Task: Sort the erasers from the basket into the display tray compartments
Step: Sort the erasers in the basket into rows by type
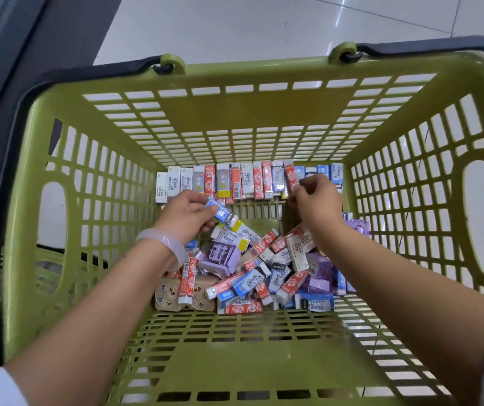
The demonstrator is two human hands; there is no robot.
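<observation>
I look down into a green plastic basket (pixel 94 218). A loose heap of erasers (pixel 264 273) in red, blue, white and purple sleeves lies on its floor. A neat row of upright erasers (pixel 243 181) lines the far wall. My left hand (pixel 185 213), with a pale bangle on the wrist, holds a blue-sleeved eraser (pixel 220 213) above the heap. My right hand (pixel 317 200) pinches a red-sleeved eraser (pixel 291 176) at the right part of the row. No display tray is in view.
Black handles (pixel 410 49) hang over the basket's far rim. Beige patterned packs (pixel 170 294) lie at the heap's near left. The basket's near floor (pixel 249 347) is bare mesh. Pale floor tiles (pixel 264 24) lie beyond, and a dark fixture (pixel 9 68) runs along the left.
</observation>
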